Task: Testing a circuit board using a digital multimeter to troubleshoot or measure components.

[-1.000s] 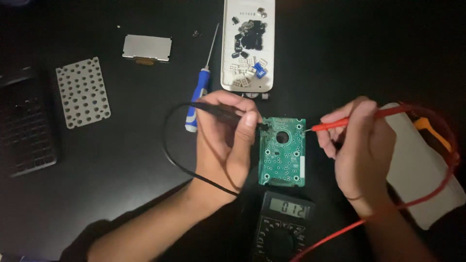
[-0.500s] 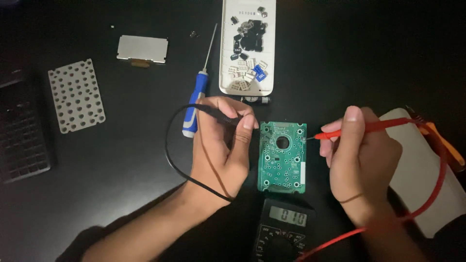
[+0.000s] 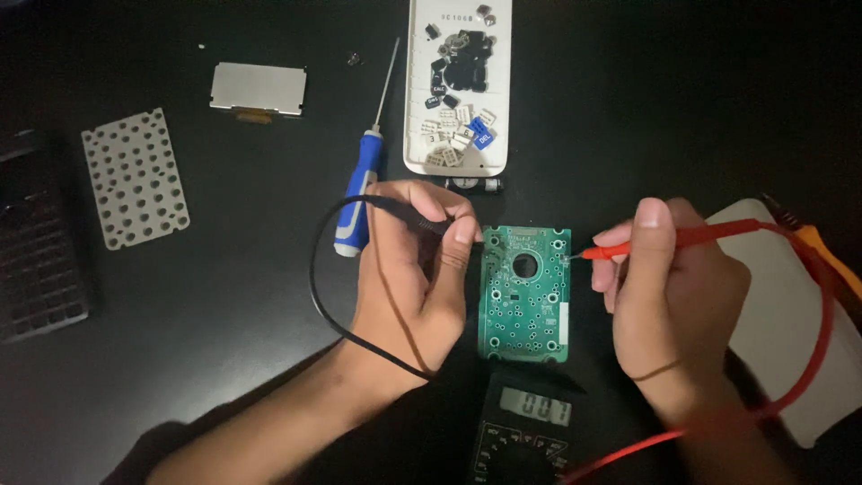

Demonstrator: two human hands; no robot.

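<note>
A green circuit board point(image 3: 525, 296) lies flat on the black table between my hands. My left hand point(image 3: 409, 269) pinches a black test probe point(image 3: 422, 222) whose tip rests at the board's upper left corner. A red test probe point(image 3: 664, 241) sits in my right hand point(image 3: 669, 301), its metal tip touching the board's upper right edge. The black lead point(image 3: 316, 287) loops around my left wrist. The red lead point(image 3: 813, 350) curves right and back down. A black multimeter point(image 3: 525, 431) with a lit display sits just below the board.
A blue-and-white screwdriver point(image 3: 364, 184) lies left of my left hand. A white calculator shell point(image 3: 413, 135) holding several loose keys is at the top. A grey key membrane point(image 3: 135, 175), a silver display module point(image 3: 258, 90), a black keypad frame point(image 3: 36, 260) and a white case point(image 3: 790, 323) surround the area.
The view shifted slightly. My right hand drew the red probe a little right, so its tip now rests at the board's right edge. The meter reading changed.
</note>
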